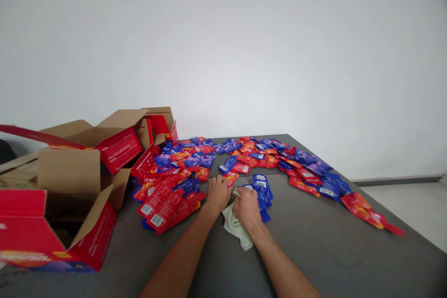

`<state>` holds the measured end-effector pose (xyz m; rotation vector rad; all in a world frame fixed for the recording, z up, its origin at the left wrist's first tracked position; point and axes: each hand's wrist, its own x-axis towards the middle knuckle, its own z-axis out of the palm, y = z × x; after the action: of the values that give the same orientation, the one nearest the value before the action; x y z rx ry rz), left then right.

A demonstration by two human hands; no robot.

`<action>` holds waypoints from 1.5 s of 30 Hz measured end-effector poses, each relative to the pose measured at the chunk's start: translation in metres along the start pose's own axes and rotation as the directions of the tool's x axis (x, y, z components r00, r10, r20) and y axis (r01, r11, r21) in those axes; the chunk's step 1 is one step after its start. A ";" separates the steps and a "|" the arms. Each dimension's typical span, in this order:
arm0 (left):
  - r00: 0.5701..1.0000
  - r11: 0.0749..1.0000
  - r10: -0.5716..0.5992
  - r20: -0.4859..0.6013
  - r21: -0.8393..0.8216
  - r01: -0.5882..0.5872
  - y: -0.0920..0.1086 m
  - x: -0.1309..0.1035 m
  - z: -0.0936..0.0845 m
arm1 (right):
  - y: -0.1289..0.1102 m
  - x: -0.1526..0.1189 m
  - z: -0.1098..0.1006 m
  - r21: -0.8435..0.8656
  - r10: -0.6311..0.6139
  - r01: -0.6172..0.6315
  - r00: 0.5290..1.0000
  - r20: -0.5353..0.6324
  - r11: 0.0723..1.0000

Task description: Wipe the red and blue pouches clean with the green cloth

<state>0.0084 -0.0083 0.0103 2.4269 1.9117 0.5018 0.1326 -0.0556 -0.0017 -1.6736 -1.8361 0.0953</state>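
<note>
My left hand [219, 194] is closed on one end of a red-and-orange packet [231, 178], its fingers bent and their tips partly hidden. Bunched in my right hand [247, 206] is a pale green cloth [234, 224], whose loose end hangs down onto the table. Just right of that hand lies a small stack of blue packets [262, 187] with white barcode labels. The two hands are close together over the middle of the dark grey table [300, 251]. Left of my left hand, red packets [167, 208] overlap in a heap.
Open red cardboard boxes [89, 237] stand along the left side, flaps raised. Many red and blue packets [195, 158] are strewn across the far part of the table. More form a curved row [312, 172] along the right edge. A white wall [230, 56] rises behind.
</note>
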 end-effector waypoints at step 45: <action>0.999 -0.037 0.031 0.008 -0.999 0.009 -0.033 -0.072 -0.038 | -0.048 -0.013 -0.020 0.294 -0.405 0.443 0.896 -0.183 0.847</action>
<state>-0.0476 -0.0756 0.0225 1.2703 0.7090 1.2682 0.1010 -0.0837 0.0311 -0.9961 -1.9355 0.1073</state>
